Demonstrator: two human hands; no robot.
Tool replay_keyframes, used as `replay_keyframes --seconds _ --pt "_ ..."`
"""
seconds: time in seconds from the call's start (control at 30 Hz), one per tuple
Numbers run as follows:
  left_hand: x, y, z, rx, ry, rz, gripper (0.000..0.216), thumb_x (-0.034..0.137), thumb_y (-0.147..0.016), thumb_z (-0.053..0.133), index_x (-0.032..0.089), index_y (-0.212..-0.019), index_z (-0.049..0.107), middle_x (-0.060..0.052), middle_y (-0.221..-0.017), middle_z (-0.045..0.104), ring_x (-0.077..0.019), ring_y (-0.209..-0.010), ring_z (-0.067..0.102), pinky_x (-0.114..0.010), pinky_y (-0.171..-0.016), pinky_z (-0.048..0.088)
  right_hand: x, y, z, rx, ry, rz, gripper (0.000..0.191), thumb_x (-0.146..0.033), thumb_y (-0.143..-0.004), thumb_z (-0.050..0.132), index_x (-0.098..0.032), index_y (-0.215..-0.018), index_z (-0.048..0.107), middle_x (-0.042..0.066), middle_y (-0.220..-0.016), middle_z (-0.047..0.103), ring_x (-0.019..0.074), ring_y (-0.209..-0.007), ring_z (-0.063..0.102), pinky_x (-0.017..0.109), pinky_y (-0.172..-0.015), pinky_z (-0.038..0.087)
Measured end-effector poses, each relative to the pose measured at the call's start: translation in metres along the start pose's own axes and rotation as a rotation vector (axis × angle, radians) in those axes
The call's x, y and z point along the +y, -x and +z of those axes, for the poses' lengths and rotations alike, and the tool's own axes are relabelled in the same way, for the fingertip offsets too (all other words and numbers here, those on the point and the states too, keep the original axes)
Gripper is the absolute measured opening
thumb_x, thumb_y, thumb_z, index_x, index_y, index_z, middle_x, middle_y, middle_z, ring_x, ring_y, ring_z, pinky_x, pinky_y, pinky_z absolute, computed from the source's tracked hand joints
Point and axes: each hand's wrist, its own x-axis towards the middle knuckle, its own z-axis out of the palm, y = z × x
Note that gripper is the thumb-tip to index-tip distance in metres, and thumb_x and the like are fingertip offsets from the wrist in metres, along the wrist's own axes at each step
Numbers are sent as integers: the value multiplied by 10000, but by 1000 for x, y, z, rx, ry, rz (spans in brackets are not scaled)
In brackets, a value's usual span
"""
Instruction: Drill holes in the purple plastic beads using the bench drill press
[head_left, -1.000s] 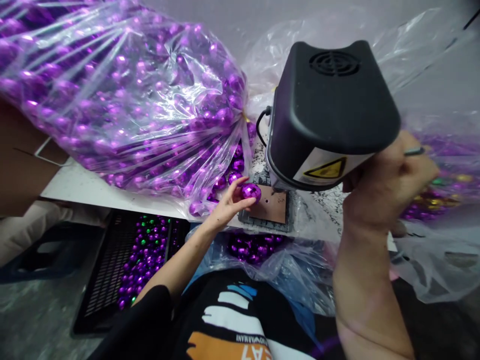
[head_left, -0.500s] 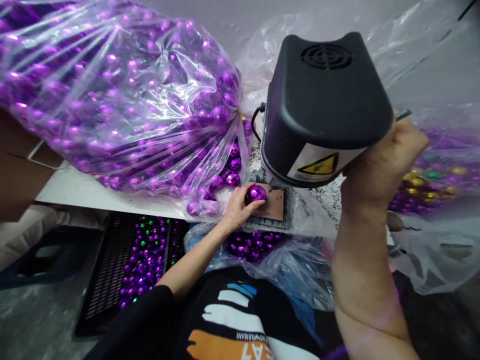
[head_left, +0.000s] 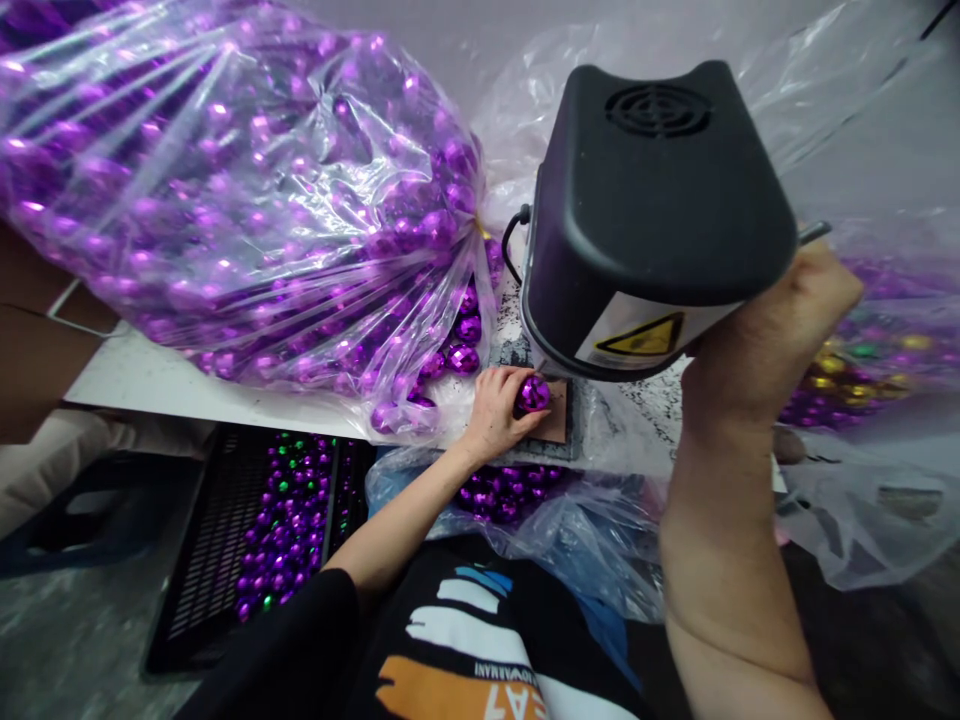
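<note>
My left hand (head_left: 501,412) holds a shiny purple faceted ball (head_left: 533,394) between thumb and fingers, over a brown board (head_left: 555,423) on the worktable. Above and just beyond it stands a black machine (head_left: 667,200) with a round vent and a yellow warning label (head_left: 641,335). At the machine's right side, my right hand (head_left: 795,310) is closed around a handle; only its grey tip (head_left: 816,232) sticks out. The machine's head hides its underside and part of my right fingers.
A tied clear bag (head_left: 247,200) full of purple balls fills the left. Loose balls (head_left: 463,358) lie by its neck. Purple balls (head_left: 510,492) lie in plastic at the table's edge. A black crate (head_left: 195,590) holds purple and green beads. Another bag (head_left: 862,370) stands right.
My left hand has shifted slightly right with the purple ball, farther across the brown board. My right hand stays by the machine with little visible movement.
</note>
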Motion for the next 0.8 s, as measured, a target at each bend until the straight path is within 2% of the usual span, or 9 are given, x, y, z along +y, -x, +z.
replay_keyframes --seconds 0.17,0.4,0.53,0.6,0.7,0.8 --pt "-5 0 10 -5 44 -22 559 449 -827 844 202 -1281 633 -117 -1222 684 -312 -1184 606 -482 -1081 460 2 0 0 -10 -20 -2 491 -482 -1009 516 -137 -670 430 -57 -653 366 14 -645 356 250 -739 402" --pt "-7 1 6 -140 114 -17 562 459 -888 770 181 -1343 591 -144 -1304 670 -334 -1276 573 -551 -1194 376 -11 9 -4 3 20 -24 460 -409 -1022 489 -136 -657 428 -49 -643 343 17 -642 340 229 -666 311" --pt "-3 4 4 -148 109 -38 518 427 -929 727 178 -1355 569 -145 -1281 678 -332 -1257 590 -586 -1232 326 -29 38 -22 5 112 -28 376 -367 -1006 511 -150 -706 575 -38 -620 434 40 -573 436 246 -581 314" --pt "-1 4 4 -152 114 -42 504 417 -939 717 179 -1356 563 -143 -1271 679 -328 -1244 599 -588 -1239 322 -32 58 -33 -86 152 -16 309 -341 -999 519 -169 -774 644 -30 -624 490 53 -555 460 261 -557 324" --pt "0 4 4 -174 111 -54 501 414 -938 720 198 -1360 559 -133 -1274 678 -326 -1248 599 -583 -1238 332 -24 85 -43 -119 187 -96 165 -245 -953 548 -206 -895 697 -24 -646 535 84 -560 497 285 -578 391" --pt "0 4 4 -186 96 -62 506 412 -931 729 199 -1358 561 -132 -1281 677 -328 -1254 595 -577 -1234 338 -9 102 -41 -84 153 -180 150 -201 -916 559 -216 -963 701 -9 -669 565 133 -635 584 305 -613 461"
